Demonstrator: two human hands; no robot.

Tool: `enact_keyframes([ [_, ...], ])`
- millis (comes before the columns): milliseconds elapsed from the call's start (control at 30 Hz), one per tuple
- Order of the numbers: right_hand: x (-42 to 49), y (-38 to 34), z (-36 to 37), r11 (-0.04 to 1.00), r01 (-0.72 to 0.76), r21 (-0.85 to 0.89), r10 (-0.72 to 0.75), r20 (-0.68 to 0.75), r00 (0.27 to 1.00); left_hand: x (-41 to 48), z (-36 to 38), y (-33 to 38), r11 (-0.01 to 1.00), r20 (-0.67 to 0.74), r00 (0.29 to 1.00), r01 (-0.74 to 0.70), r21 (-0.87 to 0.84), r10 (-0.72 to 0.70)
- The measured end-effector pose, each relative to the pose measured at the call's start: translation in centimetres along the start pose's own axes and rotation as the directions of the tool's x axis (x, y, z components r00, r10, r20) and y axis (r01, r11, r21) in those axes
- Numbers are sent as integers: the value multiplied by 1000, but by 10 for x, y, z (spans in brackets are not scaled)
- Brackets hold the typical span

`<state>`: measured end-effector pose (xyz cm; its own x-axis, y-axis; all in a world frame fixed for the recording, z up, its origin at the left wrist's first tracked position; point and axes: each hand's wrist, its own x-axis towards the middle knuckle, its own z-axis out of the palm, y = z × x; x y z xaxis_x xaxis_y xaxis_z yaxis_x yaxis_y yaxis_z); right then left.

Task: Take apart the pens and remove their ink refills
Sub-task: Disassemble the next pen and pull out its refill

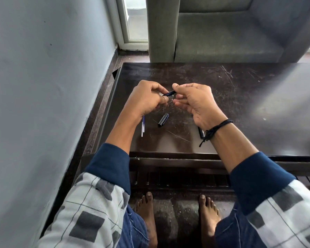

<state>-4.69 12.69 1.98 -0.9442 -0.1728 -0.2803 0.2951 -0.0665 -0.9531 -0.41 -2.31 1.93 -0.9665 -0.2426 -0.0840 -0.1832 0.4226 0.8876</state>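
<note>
Dark pen (pixel 169 93) held in the air over the bench (pixel 243 108), level with a slight tilt, between both hands at the centre-left. Left hand (pixel 147 99) has fingers curled round the pen's left end, where a pale bit shows at the fingertips. Right hand (pixel 195 102) pinches the right end with thumb and index; other fingers loosely curled below it.

On the bench just nearer than the hands: a dark cap (pixel 163 120) lying tilted. Left of it, two thin refills (pixel 143 125) lie side by side, partly under the left wrist. A dark pen part (pixel 201 134) lies under the right wrist, mostly hidden. Black cord bracelet (pixel 217 128) on the right wrist.

Bench top is dark and scratched. Grey armchair (pixel 222 38) beyond the far edge, grey wall (pixel 43 86) on the left. Bare feet (pixel 147 212) on the floor below the near edge.
</note>
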Motion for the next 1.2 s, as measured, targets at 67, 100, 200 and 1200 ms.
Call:
enact_keyframes([
  [67,1,-1,1,1000,-15,13,15,-7,1000,2,-1,-1,1000,-19,1000,9,5,-9],
  [100,2,-1,1,1000,-18,11,18,-11,1000,3,-1,-2,1000,-27,1000,11,12,-11],
  [200,2,-1,1,1000,-16,-4,16,-16,1000,5,-1,-5,1000,-50,999,7,29,-6],
  [1200,0,-3,0,999,39,-32,-39,1,999,1,-1,0,994,-55,996,-63,92,68],
])
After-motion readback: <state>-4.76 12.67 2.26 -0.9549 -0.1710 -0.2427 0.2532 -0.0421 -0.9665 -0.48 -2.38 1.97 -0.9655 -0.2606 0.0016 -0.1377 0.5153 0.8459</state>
